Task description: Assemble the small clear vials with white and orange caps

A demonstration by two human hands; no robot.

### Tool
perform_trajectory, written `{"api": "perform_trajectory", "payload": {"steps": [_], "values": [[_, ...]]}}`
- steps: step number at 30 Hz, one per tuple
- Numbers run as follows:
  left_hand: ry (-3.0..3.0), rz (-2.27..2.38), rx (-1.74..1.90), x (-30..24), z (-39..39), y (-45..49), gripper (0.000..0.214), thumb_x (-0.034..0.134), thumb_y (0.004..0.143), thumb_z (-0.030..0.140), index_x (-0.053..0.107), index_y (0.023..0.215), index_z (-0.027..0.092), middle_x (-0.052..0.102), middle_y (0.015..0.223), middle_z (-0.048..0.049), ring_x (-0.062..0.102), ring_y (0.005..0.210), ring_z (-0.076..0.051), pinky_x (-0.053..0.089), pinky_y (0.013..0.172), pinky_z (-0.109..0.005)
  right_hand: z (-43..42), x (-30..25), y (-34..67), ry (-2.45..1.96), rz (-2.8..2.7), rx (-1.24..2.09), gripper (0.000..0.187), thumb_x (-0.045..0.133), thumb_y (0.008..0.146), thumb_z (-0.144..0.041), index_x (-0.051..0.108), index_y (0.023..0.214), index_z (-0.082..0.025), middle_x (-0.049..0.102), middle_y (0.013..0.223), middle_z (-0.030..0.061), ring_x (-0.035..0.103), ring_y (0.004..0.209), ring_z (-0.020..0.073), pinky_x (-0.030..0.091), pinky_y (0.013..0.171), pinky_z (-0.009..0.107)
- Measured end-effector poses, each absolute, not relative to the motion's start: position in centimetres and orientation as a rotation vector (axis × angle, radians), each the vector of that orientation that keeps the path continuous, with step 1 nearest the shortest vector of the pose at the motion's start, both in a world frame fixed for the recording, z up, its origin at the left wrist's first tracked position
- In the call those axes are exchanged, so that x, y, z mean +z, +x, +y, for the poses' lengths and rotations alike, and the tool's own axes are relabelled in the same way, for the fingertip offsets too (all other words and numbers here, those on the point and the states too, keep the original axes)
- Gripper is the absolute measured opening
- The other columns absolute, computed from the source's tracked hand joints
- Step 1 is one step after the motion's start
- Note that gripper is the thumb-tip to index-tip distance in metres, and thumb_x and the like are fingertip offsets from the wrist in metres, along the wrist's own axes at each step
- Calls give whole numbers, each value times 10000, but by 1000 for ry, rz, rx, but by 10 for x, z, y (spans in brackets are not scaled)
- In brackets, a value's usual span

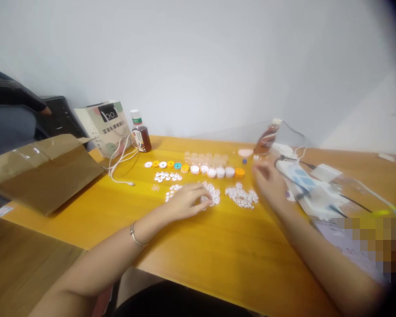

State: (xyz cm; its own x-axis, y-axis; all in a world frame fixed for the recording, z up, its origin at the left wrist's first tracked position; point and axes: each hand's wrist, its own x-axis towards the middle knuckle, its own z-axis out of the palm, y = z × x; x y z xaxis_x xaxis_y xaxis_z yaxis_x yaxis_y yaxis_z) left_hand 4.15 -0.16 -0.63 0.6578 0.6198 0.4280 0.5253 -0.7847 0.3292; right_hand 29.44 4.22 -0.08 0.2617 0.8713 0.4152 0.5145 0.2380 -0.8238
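Note:
My left hand reaches over the table, thumb and fingers apart, at the edge of a pile of small white plastic pieces. Just right of it lies another pile of flat white pieces. Smeared by motion, my right hand is beyond that pile, near the brown drink bottle; its fingers are unclear. Behind both piles runs a row of round caps in white, orange and blue. Clear plastic cups stand behind the row. More small white pieces lie left of my left hand.
An open cardboard box, a paper bag, a dark-liquid bottle and a white cable are at the left. At right lie a power strip and cables. Another person's dark sleeve shows at far left.

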Motion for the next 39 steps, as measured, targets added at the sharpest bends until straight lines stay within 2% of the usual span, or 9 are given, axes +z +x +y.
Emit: {"api": "perform_trajectory", "payload": {"steps": [2, 7, 11, 14, 18, 21, 28, 33, 39], "values": [[2724, 948, 710, -5, -2, 41, 260, 406, 892, 309, 575, 746, 176, 583, 719, -32, 542, 695, -140, 422, 646, -270, 14, 3, 276, -1398, -1583, 590, 202, 487, 777, -380, 492, 684, -200, 531, 614, -1, 505, 595, 148, 387, 562, 262], [2770, 872, 478, -3, -3, 36, 322, 409, 864, 278, 464, 565, 173, 521, 588, -4, 450, 545, -109, 348, 538, -250, -37, -4, 249, -1280, -2226, 967, 248, 445, 812, -345, 455, 617, -192, 432, 532, -37, 372, 492, 99, 285, 468, 223], [2704, 762, 336, -1, 0, 31, 287, 433, 837, 272, 452, 569, 172, 510, 569, 8, 451, 536, -101, 367, 545, -233, -43, -8, 245, -1275, -2456, 1007, 242, 447, 814, -306, 406, 606, -189, 394, 527, -48, 328, 485, 86, 241, 455, 211], [2653, 892, 378, 7, 10, 18, 252, 410, 843, 272, 496, 629, 170, 542, 624, 0, 488, 579, -107, 399, 584, -229, -40, -7, 247, -1273, -2476, 1010, 232, 431, 827, -305, 418, 627, -189, 392, 545, -45, 333, 496, 86, 242, 462, 208], [2554, 1570, 649, 18, 34, -18, 179, 395, 837, 253, 550, 836, 163, 593, 857, -58, 555, 796, -159, 431, 735, -270, -38, -8, 250, -1248, -2442, 1030, 217, 441, 829, -315, 438, 651, -190, 419, 569, -35, 367, 517, 95, 265, 474, 212], [2357, 2097, 493, 17, 49, -49, 206, 408, 796, 189, 551, 936, 137, 573, 1007, -118, 559, 873, -200, 430, 779, -298, -38, -10, 251, -1229, -2424, 1046, 220, 451, 828, -321, 451, 653, -187, 436, 573, -29, 377, 521, 98, 274, 479, 218], [2246, 2203, 218, 0, 58, -72, 167, 497, 686, 135, 579, 830, 155, 627, 893, -101, 580, 820, -207, 429, 699, -260, -37, -8, 251, -1231, -2418, 1051, 215, 452, 829, -317, 484, 661, -187, 455, 572, -26, 387, 515, 99, 275, 472, 219], [2229, 2219, 152, 2, 58, -68, 124, 481, 692, 123, 591, 743, 154, 643, 791, -101, 588, 772, -221, 413, 644, -267, -37, -6, 250, -1244, -2422, 1057, 211, 453, 829, -310, 472, 657, -189, 440, 568, -34, 384, 513, 95, 278, 479, 218], [2302, 2188, 198, 20, 35, -40, 139, 449, 762, 205, 584, 773, 172, 628, 775, -82, 576, 700, -214, 393, 592, -281, -37, -7, 251, -1233, -2424, 1085, 223, 443, 837, -323, 457, 663, -185, 429, 574, -39, 373, 515, 89, 264, 480, 218]]}}
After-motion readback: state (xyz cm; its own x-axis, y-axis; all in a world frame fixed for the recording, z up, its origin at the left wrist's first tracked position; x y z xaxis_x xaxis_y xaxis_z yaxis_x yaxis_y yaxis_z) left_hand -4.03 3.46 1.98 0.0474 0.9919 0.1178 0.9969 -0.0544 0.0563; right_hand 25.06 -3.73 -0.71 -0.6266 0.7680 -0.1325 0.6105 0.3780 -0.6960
